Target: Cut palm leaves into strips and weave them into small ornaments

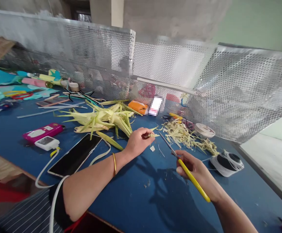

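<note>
My left hand [139, 140] is closed in a pinch on a small piece of pale husk [152, 135], just above the blue table [136, 194]. To its right, my right hand [191, 166] holds scissors [191, 178] with yellow handles, their blades pointing up and left toward the husk piece. Behind my left hand spreads a bundle of green-yellow corn husks [107, 118]. A heap of shredded husk strips [182, 132] lies beyond the scissors. One white scrap [152, 148] rests below my left fingers.
A phone [75, 155], a magenta power bank [43, 132] and a white cable lie at the left. At the right are a spool of white thread [227, 162] and a tape roll [204, 130]. Perforated metal panels [170, 61] stand behind. Colored sheets [2, 81] lie far left.
</note>
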Available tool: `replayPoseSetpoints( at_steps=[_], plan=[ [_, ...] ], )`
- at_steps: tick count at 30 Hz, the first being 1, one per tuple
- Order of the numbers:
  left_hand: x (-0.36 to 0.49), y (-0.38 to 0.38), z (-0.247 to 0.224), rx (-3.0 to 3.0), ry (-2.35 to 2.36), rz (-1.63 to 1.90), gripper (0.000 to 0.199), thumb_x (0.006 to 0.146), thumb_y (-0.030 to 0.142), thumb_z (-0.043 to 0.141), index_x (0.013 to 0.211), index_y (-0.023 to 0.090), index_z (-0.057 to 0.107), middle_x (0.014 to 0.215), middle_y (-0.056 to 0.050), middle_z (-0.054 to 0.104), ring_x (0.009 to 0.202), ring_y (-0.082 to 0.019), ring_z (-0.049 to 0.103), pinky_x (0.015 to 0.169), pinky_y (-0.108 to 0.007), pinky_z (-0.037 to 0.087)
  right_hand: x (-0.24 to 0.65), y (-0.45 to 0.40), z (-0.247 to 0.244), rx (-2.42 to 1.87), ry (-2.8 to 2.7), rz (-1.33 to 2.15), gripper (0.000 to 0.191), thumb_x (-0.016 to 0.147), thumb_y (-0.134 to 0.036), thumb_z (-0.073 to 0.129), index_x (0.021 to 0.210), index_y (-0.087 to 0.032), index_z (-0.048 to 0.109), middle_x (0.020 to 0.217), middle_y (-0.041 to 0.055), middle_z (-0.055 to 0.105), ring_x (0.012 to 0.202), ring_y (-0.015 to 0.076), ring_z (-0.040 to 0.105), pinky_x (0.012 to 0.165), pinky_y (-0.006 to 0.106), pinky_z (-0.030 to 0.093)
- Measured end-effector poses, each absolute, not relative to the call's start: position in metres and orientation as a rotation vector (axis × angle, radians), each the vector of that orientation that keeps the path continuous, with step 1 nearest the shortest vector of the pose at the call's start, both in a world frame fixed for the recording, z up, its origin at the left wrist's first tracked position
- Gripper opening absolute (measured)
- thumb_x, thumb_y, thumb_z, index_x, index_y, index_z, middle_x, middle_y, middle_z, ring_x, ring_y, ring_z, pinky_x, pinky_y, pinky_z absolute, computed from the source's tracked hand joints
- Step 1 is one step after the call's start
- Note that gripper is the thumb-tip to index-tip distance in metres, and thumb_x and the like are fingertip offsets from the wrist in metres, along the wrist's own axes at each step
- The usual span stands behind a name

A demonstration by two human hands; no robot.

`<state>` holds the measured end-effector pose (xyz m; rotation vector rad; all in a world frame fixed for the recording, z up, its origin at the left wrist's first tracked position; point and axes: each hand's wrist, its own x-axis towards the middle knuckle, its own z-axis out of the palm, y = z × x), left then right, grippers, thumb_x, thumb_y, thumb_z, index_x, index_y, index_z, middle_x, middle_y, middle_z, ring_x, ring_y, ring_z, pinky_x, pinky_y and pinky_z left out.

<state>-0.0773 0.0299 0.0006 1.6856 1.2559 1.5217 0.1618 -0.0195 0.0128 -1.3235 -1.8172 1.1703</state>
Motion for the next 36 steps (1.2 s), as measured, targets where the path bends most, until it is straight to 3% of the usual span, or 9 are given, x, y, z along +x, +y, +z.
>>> replayPoseSetpoints(
  at_steps=[8,26,36],
  plan=[
    [-0.074,0.030,-0.005,1.726,1.250,1.482,0.011,0.073,0.023,0.067,0.083,0.018,0.072,0.076,-0.001,0.064,0.065,-0.012,0.056,0.062,-0.023,0.045,0.150,-0.023,0.015,-1.399,-1.738,1.219,0.073,0.063,-0.059,0.077,0.120,-0.014,0.066,0.064,-0.0041,0.046,0.054,0.0108,0.040,0.049,0.025,0.034],
    [-0.075,0.030,-0.004,1.788,1.269,1.423,0.014,0.074,0.021,0.064,0.085,0.019,0.073,0.080,-0.002,0.066,0.069,-0.013,0.060,0.066,-0.024,0.046,0.151,-0.025,0.019,-1.326,-1.802,1.246,0.048,0.070,-0.049,0.076,0.105,-0.016,0.074,0.055,-0.0061,0.039,0.047,0.0068,0.028,0.041,0.021,0.022],
    [-0.076,0.031,-0.003,1.760,1.297,1.420,0.013,0.074,0.024,0.066,0.084,0.018,0.073,0.076,-0.001,0.065,0.067,-0.013,0.057,0.064,-0.023,0.045,0.155,-0.020,0.011,-1.322,-1.819,1.142,0.050,0.068,-0.050,0.077,0.104,-0.015,0.075,0.058,-0.0039,0.046,0.051,0.0089,0.033,0.047,0.023,0.028]
  ],
)
